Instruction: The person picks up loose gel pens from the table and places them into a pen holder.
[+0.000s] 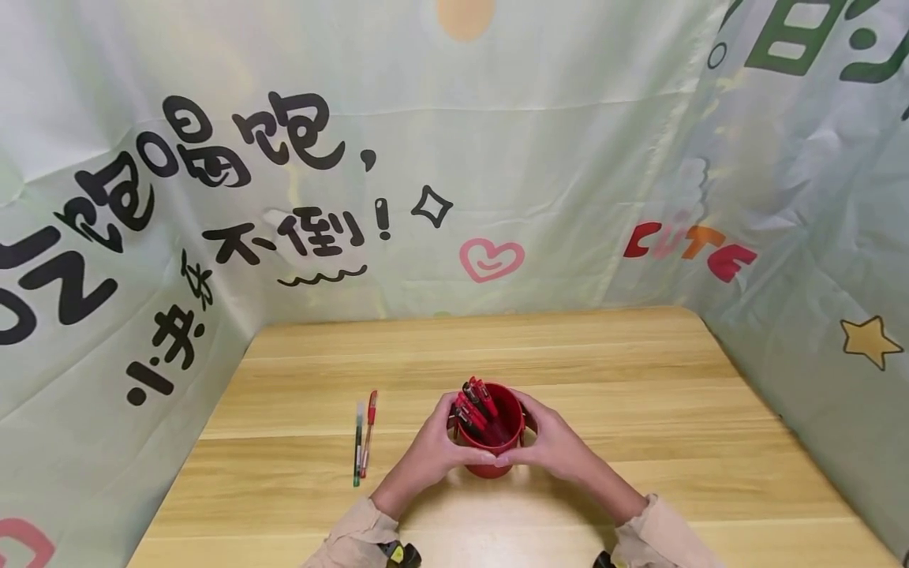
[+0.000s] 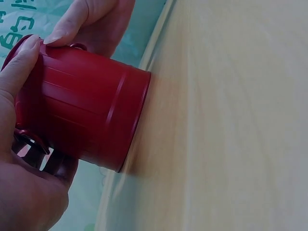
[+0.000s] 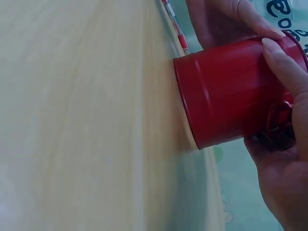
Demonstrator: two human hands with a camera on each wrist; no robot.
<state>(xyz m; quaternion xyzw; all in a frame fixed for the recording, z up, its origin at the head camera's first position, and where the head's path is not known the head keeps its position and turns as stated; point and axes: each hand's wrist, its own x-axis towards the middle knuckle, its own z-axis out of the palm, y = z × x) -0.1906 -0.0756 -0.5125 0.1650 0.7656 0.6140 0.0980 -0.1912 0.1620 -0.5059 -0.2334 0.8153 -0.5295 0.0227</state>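
Observation:
A red metal bucket [image 1: 490, 471] with small side handles is on the wooden table, holding several red and black pens [image 1: 477, 404] that lean toward its left side. My left hand [image 1: 429, 450] grips the bucket from the left, and my right hand [image 1: 557, 442] grips it from the right. Both thumbs meet at the front near the rim. In the left wrist view the bucket [image 2: 91, 106] shows its ribbed wall, with the left thumb along the rim. From the right wrist, the bucket [image 3: 231, 91] has its base at the tabletop.
Left of the bucket, a pen with a green end [image 1: 358, 446] and a red pen [image 1: 368, 434] lie side by side on the wooden table [image 1: 604, 355]. Printed fabric [image 1: 568, 173] hangs around the table's back and sides.

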